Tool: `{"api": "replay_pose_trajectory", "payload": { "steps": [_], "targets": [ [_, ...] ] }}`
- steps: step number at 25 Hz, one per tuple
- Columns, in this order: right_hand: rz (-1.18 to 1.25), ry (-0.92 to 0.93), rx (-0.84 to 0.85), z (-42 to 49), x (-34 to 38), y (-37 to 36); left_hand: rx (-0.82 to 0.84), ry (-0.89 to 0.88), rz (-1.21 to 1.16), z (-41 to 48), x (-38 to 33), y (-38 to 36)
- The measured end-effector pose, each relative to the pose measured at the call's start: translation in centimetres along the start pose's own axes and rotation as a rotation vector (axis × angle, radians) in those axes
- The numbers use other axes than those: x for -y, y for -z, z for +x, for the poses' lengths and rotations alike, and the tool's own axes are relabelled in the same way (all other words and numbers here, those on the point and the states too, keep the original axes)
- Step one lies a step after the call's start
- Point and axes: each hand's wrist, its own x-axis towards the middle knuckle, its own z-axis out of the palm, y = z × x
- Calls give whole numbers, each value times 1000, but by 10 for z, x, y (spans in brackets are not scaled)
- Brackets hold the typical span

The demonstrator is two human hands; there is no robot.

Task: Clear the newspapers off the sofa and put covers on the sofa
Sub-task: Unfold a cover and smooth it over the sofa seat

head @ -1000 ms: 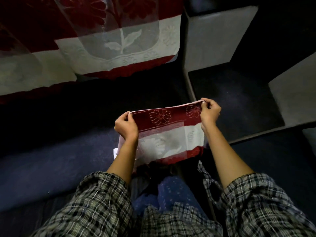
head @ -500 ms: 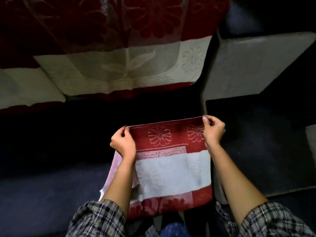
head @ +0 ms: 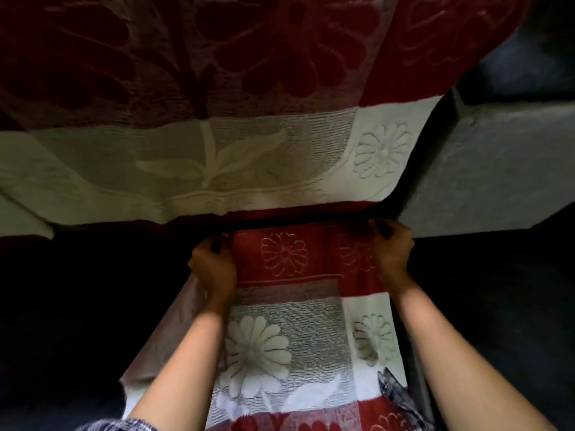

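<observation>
Dark sofa (head: 497, 306) | cover (head: 289, 306) between left grip (head: 214, 269), right grip (head: 393, 253) | both pinching it

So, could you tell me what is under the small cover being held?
Dark sofa seat shows beside the small cover; directly beneath it, the cloth hides everything.

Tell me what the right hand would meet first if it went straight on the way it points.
Probably the red lower hem of the draped cover just ahead of the right hand, which grips the small cover by its top edge; depth is unclear.
</observation>
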Motion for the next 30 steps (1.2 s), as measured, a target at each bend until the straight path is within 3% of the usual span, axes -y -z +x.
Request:
{"api": "replay_pose_trajectory", "payload": {
  "steps": [3,6,9,11,21,26,30],
  "targets": [
    [-63,167,78,-10,-12,-7,13,-97,8,-12,14,-2],
    [-241,404,16,-33,-23,-15,22,-436,37,-38,19,-10],
    [-467,459,117,-54,-44,-38,274,-696,268,-62,29,-42],
    [-626,442,209,-61,-56,-48,307,-767,468,-66,44,-60],
    [-733,446,250,-51,-63,-57,254,-829,659,-44,51,-79],
    [-701,429,245,-63,-58,-58,355,-786,552,-58,58,-57],
    [-703,522,240,-110,-56,-72,403,-855,568,-65,84,-29]
  ]
}}
